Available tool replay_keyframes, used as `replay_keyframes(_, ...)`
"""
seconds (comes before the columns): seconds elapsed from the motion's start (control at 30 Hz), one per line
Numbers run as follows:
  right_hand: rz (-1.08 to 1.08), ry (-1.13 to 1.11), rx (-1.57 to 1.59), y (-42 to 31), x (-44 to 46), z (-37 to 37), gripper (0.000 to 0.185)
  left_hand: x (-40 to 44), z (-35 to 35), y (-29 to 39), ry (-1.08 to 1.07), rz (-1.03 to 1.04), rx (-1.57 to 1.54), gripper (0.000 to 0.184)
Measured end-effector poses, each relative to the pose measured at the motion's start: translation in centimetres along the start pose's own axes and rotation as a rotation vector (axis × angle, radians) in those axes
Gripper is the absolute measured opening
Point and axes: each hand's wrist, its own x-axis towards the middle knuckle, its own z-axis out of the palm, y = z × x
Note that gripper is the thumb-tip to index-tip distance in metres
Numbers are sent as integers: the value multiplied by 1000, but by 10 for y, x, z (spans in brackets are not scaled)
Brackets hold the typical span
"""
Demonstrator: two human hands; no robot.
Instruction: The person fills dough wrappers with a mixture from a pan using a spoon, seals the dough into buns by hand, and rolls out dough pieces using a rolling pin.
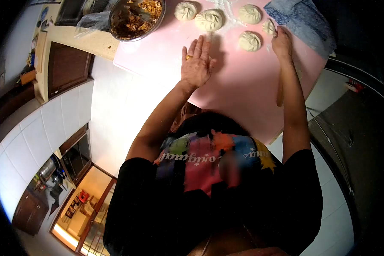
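My left hand (197,64) is over the pink mat (239,77), its fingers stretched out and a ring on one of them. Just beyond its fingertips sits a pleated bun (209,20), with another bun (185,11) to the left. At the mat's right side, my right hand (281,42) has its fingers closed at a small piece of dough (269,27). Two more pleated buns, one farther back (249,14) and one nearer (249,41), lie left of that hand. Under my right forearm a wooden rolling pin (280,89) shows in part.
A metal bowl of chopped filling (137,19) stands at the mat's back left corner, beside a clear plastic bag (91,23). Bunched blue cloth (301,23) covers the back right corner. White flour (230,21) is scattered between the buns.
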Motion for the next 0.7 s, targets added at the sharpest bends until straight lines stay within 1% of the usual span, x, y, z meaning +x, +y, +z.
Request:
replay_keyframes(0.03, 47, -31, 52, -5, -2, -4, 32, 6, 6, 3, -3, 32, 114, 67)
replay_keyframes(0.07, 96, -61, 104, -10, -4, -9, 32, 8, 27, -6, -51, 54, 178, 69)
replay_keyframes(0.17, 57, -1, 91, 1, -14, -8, 34, 10, 26, 2, -121, 57, 157, 74)
replay_keyframes(0.2, 62, 1, 84, -4, -21, -16, 34, 11, 25, 3, -134, 58, 236, 75)
replay_keyframes(0.23, 81, 4, -58, -17, -34, -25, 37, 13, 25, 5, -137, 61, 232, 75)
replay_keyframes(0.27, 96, 3, -196, -26, -48, -35, 41, 14, 21, 8, -82, 82, 244, 74)
replay_keyframes(0.3, 91, -5, -194, -28, -60, -41, 41, 15, 14, 11, -26, 96, 260, 73)
replay_keyframes(0.33, 143, -57, -153, -31, -69, -44, 43, 29, -23, 37, -211, 97, 223, 66)
replay_keyframes(0.37, 196, -107, -111, -35, -77, -44, 45, 38, -33, 43, -206, 89, 230, 66)
replay_keyframes(0.4, 191, -107, -102, -30, -85, -38, 45, 47, -38, 45, -375, 43, 308, 61)
replay_keyframes(0.47, 188, -98, -277, -14, -108, -25, 49, 42, -30, 27, -560, -7, 384, 57)
replay_keyframes(0.5, 190, -110, -276, -14, -117, -25, 49, 32, -27, 18, -551, 7, 362, 56)
replay_keyframes(0.6, 133, -66, -333, -24, -129, -36, 50, 4, -19, 3, -394, 94, 227, 55)
replay_keyframes(0.67, 349, -161, -220, -38, -133, -51, 48, -9, -14, 1, -284, 166, 143, 55)
replay_keyframes(0.7, 348, -163, -220, -38, -133, -52, 48, -12, -12, 1, -240, 193, 105, 54)
